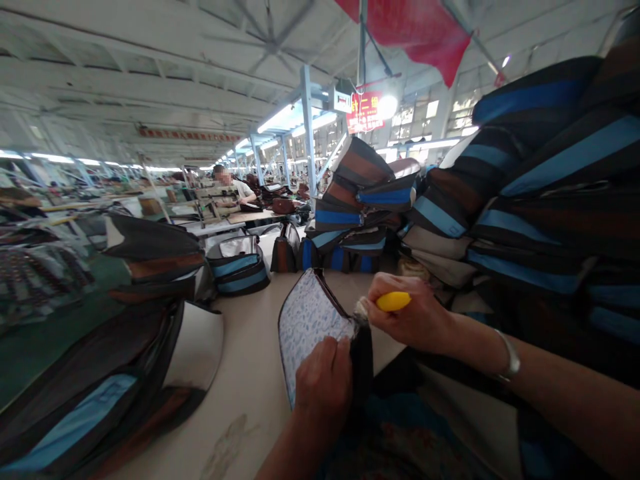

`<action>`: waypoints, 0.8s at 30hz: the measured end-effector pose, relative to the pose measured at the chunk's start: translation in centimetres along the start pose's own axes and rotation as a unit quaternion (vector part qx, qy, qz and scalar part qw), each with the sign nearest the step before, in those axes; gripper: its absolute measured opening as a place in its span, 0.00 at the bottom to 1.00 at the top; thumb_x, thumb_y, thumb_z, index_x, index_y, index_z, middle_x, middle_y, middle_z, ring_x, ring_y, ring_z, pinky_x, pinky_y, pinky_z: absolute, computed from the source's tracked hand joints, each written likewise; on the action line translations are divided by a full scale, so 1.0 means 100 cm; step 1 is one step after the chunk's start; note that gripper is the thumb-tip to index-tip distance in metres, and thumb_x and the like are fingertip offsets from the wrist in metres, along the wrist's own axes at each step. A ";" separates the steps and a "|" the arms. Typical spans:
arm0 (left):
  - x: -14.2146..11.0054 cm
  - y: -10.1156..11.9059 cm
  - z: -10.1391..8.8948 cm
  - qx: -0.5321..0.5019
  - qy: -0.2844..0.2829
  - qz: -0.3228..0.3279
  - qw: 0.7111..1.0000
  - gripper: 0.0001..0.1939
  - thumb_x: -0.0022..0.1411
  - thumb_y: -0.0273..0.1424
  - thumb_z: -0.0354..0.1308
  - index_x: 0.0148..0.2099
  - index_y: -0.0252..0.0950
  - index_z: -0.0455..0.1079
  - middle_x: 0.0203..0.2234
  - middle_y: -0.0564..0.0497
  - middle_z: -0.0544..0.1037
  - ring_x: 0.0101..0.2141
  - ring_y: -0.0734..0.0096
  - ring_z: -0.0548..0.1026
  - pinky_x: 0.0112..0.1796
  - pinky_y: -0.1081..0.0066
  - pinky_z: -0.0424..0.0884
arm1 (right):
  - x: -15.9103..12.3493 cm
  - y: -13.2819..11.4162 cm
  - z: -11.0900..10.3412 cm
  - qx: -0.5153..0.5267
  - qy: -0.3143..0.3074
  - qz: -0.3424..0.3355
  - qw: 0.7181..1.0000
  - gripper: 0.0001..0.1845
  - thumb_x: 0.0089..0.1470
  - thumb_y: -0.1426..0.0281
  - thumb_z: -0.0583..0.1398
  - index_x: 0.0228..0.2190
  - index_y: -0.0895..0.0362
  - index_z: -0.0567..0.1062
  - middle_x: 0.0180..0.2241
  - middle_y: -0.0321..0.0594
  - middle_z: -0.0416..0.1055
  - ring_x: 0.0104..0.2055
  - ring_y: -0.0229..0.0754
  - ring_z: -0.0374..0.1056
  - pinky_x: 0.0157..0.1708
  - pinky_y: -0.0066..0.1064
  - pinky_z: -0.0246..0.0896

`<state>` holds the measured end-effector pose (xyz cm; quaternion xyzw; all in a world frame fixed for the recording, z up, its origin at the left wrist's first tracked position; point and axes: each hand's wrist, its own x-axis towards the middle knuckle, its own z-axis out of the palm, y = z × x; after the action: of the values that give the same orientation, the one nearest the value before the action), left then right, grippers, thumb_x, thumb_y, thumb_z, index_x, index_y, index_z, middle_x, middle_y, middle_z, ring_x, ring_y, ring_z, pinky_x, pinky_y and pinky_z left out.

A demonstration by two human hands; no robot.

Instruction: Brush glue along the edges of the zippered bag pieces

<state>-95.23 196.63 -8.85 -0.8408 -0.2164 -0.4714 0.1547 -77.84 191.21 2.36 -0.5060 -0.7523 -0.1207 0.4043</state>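
Observation:
My left hand [324, 387] is closed, pinching the edge of a bag panel [309, 327] with a pale patterned lining that stands upright on the beige table [245, 400]. My right hand [415, 317] is closed round a yellow-handled tool [393, 301], its tip held against the top edge of the panel right beside my left fingers. A silver bracelet [510, 357] sits on my right wrist.
Tall stacks of striped blue, brown and black bags [540, 193] crowd the right and the back of the table [360, 200]. More bags [150, 260] lie on the left, one close to me [90, 400]. A seated person [227, 190] works at a far bench.

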 end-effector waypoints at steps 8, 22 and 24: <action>-0.001 0.004 -0.003 0.034 -0.020 0.037 0.999 0.06 0.67 0.23 0.50 0.43 0.32 0.68 0.24 0.51 0.70 0.24 0.72 0.68 0.25 0.70 0.63 | 0.006 0.002 0.002 -0.002 -0.042 -0.010 0.999 0.07 0.53 0.72 0.59 0.25 0.55 0.65 0.23 0.31 0.65 0.24 0.35 0.60 0.26 0.29 0.52; -0.003 -0.025 -0.011 0.016 0.014 0.059 0.998 0.07 0.65 0.23 0.53 0.45 0.33 0.68 0.29 0.48 0.75 0.30 0.72 0.75 0.32 0.72 0.71 | 0.002 0.006 0.009 0.086 -0.019 0.061 0.994 0.08 0.56 0.69 0.59 0.26 0.54 0.67 0.23 0.32 0.65 0.24 0.36 0.61 0.26 0.28 0.55; -0.002 -0.037 -0.015 0.024 0.045 0.042 0.998 0.07 0.64 0.23 0.55 0.45 0.34 0.68 0.30 0.48 0.76 0.31 0.72 0.76 0.34 0.73 0.71 | 0.003 0.009 0.007 0.043 0.004 0.044 0.998 0.08 0.55 0.71 0.59 0.25 0.54 0.67 0.24 0.33 0.65 0.26 0.37 0.62 0.29 0.30 0.56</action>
<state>-98.33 199.10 -8.08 -0.8231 -0.1850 -0.4965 0.2042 -77.44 192.29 1.90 -0.5203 -0.7323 -0.0722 0.4333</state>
